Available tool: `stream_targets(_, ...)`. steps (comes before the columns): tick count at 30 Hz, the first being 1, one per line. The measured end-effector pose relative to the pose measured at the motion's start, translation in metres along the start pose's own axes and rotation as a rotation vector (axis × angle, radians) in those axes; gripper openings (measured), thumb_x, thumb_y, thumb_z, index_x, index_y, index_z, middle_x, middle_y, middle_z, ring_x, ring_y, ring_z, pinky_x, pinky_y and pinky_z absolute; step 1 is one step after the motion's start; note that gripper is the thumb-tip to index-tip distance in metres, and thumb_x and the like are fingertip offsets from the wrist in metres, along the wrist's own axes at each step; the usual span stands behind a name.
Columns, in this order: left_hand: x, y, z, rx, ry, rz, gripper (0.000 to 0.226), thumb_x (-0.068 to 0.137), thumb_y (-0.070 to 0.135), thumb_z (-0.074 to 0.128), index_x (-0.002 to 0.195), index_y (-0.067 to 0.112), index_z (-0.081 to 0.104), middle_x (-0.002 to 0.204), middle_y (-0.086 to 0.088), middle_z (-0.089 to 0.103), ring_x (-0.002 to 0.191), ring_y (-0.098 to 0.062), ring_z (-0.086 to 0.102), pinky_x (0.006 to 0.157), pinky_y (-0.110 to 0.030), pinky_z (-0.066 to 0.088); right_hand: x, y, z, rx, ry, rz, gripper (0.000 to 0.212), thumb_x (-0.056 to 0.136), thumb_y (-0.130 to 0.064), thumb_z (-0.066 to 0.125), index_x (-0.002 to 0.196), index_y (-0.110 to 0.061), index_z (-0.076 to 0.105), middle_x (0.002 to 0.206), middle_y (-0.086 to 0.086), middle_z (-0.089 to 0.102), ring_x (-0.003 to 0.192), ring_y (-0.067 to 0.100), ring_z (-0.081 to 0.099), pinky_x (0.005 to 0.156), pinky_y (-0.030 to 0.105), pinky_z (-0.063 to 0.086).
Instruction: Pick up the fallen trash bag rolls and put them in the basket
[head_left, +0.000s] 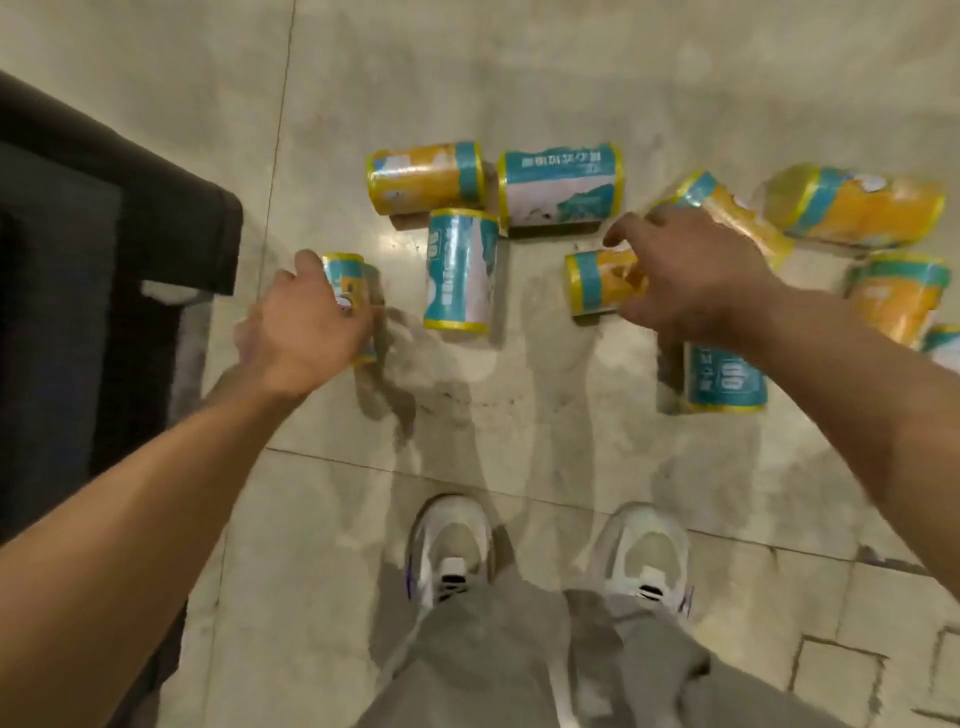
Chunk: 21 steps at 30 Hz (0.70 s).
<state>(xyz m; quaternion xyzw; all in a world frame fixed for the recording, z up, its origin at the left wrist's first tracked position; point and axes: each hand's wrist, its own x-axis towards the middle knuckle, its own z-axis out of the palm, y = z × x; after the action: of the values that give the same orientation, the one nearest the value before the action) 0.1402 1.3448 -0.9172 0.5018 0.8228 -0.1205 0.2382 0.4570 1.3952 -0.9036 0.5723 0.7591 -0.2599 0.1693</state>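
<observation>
Left hand (306, 322) around one roll (347, 283); right hand (691, 280) on another (597, 280)

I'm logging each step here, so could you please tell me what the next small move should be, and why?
Probably lift both rolls off the floor. The left hand already curls round a small roll, and the right hand has its fingers on an orange roll, though how firm that grip is isn't clear. Several other rolls lie on the floor, and no basket is plainly in view.
</observation>
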Motion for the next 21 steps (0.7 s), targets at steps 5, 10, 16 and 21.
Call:
stream_targets(5,0.037,-0.008,0.05,-0.083,0.092,-0.129,0.09,0.075,0.062,0.07,0.139,0.009,0.035,0.131,-0.021,0.048,0.117,-0.043,0.052,0.092,-0.051,0.046,0.041,0.008,0.047,-0.173,0.008,-0.082,0.077,0.074,-0.055,0.075,0.138,-0.022,0.047,0.126,0.017,0.054,0.112,0.041,0.054,0.089,0.046,0.046)
stream_targets(10,0.055,-0.023,0.07,-0.211,0.18,-0.137,0.092,0.072,0.051,0.079,0.139,0.009,0.033,0.128,-0.022,0.048,0.116,-0.043,0.052,0.093,-0.051,0.047,0.059,0.015,0.058,-0.261,-0.005,-0.102,0.083,0.067,-0.057,0.078,0.137,-0.029,0.042,0.123,0.011,0.056,0.111,0.036,0.055,0.092,0.046,0.044)
stream_targets(16,0.056,-0.03,0.086,-0.376,0.25,-0.078,0.09,0.07,0.049,0.082,0.135,0.022,0.026,0.116,-0.018,0.055,0.098,-0.039,0.06,0.082,-0.052,0.055,0.066,0.017,0.059,-0.296,-0.067,-0.097,0.091,0.062,-0.06,0.081,0.138,-0.035,0.037,0.124,0.003,0.055,0.113,0.029,0.055,0.093,0.042,0.043)
stream_targets(21,0.056,-0.029,0.087,-0.453,0.24,-0.059,0.088,0.07,0.046,0.082,0.134,0.024,0.026,0.115,-0.015,0.055,0.092,-0.033,0.059,0.075,-0.044,0.054,0.068,0.016,0.063,-0.304,-0.059,-0.095,0.092,0.058,-0.059,0.082,0.134,-0.034,0.037,0.122,0.004,0.054,0.111,0.03,0.054,0.093,0.044,0.044)
